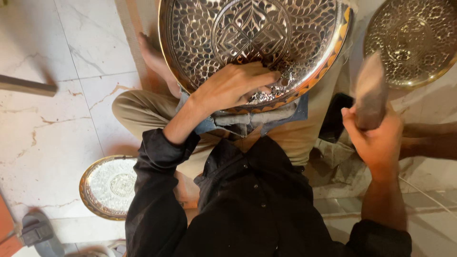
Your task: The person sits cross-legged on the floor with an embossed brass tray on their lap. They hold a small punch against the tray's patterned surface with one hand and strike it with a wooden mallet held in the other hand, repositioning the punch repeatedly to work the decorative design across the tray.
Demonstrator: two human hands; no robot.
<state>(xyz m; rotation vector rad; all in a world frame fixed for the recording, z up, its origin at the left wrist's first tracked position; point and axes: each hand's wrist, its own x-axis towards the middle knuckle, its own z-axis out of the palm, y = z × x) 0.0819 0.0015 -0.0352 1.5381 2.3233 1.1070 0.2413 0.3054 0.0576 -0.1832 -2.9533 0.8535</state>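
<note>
A large round metal tray with an engraved leaf and star pattern and an orange rim rests on my lap over a piece of blue cloth. My left hand lies on its near edge, fingers closed; a small tool may be under them, but I cannot see it clearly. My right hand is raised to the right of the tray and grips a wooden-handled hammer, which is blurred.
A second engraved tray lies at the upper right. A smaller round tray sits on the marble floor at my left knee. A sandal is at the lower left. A dark flat object lies by my right leg.
</note>
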